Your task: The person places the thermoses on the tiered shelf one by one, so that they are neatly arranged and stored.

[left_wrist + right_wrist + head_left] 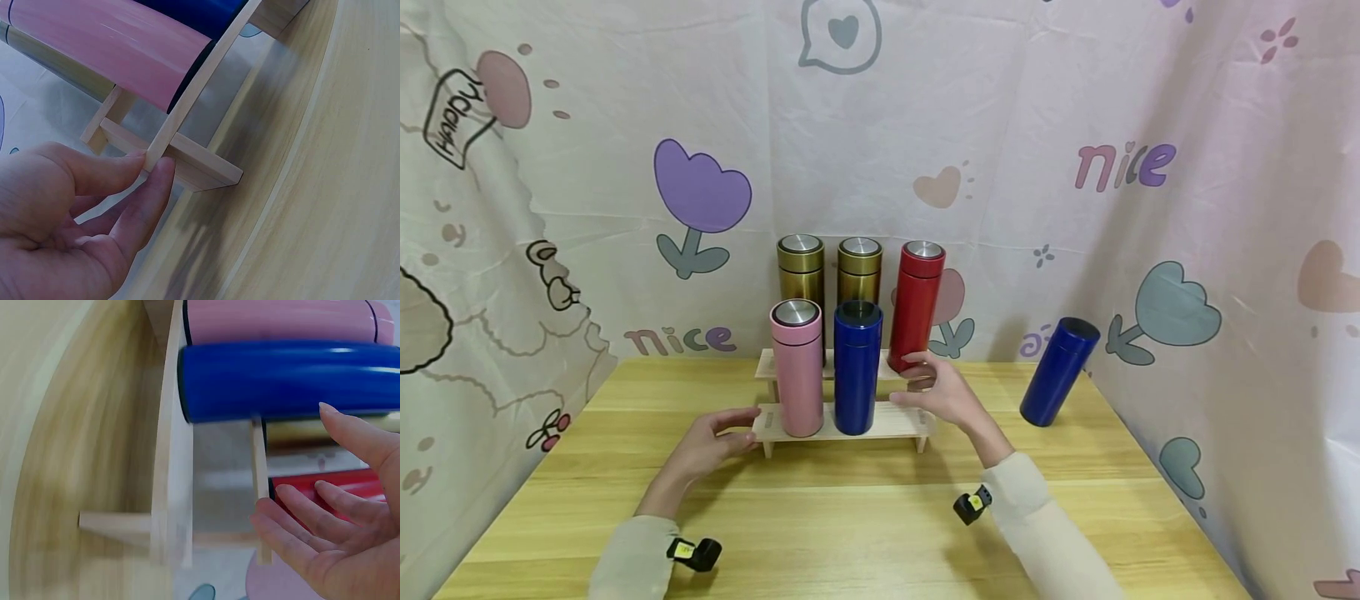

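My left hand (709,447) pinches the left end of the lower step of a two-step wooden rack (895,421); the left wrist view shows thumb and fingertip on the plank's corner. On this step stand a pink thermos bottle (801,379) and a blue thermos bottle (856,379). Two gold thermos bottles (802,279) and a red thermos bottle (917,308) stand on the upper step, the gold ones partly hidden. Beside the red bottle's base is my right hand (951,396), fingers loosely spread and fingertips at the upper plank's right end (264,540).
Another blue thermos bottle (1060,371) stands on the wooden table (850,517), to the right of the rack. Behind the table hangs a printed cloth (850,150), which also runs along both sides.
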`<state>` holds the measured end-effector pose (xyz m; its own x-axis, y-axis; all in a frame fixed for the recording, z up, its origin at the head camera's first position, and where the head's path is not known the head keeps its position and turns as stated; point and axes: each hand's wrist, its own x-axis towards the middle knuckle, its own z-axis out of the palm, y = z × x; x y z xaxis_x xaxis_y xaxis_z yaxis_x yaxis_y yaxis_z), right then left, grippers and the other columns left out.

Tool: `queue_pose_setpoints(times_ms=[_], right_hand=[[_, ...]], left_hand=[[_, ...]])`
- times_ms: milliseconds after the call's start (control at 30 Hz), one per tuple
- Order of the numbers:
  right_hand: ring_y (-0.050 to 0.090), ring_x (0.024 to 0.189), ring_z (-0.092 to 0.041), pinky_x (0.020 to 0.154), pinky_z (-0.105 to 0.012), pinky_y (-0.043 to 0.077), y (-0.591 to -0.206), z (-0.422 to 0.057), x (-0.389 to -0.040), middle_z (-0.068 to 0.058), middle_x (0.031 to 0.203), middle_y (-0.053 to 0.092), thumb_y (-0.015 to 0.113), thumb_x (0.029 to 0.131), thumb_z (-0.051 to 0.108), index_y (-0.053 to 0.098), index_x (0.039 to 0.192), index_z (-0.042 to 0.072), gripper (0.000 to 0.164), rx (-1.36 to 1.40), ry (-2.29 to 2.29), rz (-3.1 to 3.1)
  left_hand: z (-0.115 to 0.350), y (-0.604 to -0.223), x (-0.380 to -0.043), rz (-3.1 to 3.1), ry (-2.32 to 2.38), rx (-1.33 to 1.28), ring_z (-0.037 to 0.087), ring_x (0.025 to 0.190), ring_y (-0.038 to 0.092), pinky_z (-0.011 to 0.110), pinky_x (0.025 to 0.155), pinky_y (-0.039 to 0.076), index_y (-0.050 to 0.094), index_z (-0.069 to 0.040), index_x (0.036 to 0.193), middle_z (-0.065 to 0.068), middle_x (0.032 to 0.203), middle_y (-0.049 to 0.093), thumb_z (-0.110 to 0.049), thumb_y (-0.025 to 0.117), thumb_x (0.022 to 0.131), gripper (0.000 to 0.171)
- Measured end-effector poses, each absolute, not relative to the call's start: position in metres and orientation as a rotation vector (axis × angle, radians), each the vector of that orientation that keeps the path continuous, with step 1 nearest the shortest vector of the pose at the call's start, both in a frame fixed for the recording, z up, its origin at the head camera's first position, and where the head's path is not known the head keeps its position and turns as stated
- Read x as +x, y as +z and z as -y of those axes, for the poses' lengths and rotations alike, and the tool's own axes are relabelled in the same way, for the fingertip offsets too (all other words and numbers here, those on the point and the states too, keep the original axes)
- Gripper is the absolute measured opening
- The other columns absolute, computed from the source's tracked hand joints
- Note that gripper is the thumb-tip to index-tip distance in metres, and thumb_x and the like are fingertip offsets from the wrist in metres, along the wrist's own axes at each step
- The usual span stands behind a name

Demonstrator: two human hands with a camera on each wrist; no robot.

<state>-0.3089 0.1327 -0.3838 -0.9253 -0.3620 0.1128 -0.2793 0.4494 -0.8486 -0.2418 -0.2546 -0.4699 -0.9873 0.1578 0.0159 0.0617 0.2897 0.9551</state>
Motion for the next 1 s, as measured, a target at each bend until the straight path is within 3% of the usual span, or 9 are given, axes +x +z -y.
queue_pose_setpoints(times_ms=[233,533,1000], right_hand=[[0.065,0.124,-0.043,0.101,-0.05,0.061,-0.384,-0.166,-0.307,-0.022,0.133,0.067,0.084,0.087,0.025,0.053,0.146,0.006,0.069,-0.529,-1.493,-2.613],[0.065,0.124,-0.039,0.101,-0.049,0.061,-0.388,-0.208,-0.308,-0.023,0.135,0.066,0.084,0.087,0.028,0.052,0.147,0.006,0.072,-0.433,-1.465,-2.678],[0.067,0.123,-0.04,0.1,-0.051,0.061,-0.395,-0.258,-0.306,-0.025,0.137,0.065,0.083,0.089,0.034,0.052,0.147,0.007,0.071,-0.284,-1.413,-2.789]], left_hand=[[0.254,-0.469,-0.242,-2.459,1.806,0.198,0.019,0.112,0.071,0.029,0.093,0.064,0.046,0.012,0.148,0.037,0.148,0.048,-0.002,0.062,0.1,0.052],[0.254,-0.469,-0.242,-2.451,1.818,0.202,0.013,0.108,0.071,0.028,0.094,0.063,0.046,0.012,0.148,0.038,0.148,0.048,-0.002,0.062,0.1,0.052],[0.254,-0.47,-0.243,-2.446,1.821,0.19,0.016,0.109,0.071,0.029,0.094,0.063,0.046,0.012,0.148,0.037,0.148,0.048,-0.001,0.061,0.1,0.051]])
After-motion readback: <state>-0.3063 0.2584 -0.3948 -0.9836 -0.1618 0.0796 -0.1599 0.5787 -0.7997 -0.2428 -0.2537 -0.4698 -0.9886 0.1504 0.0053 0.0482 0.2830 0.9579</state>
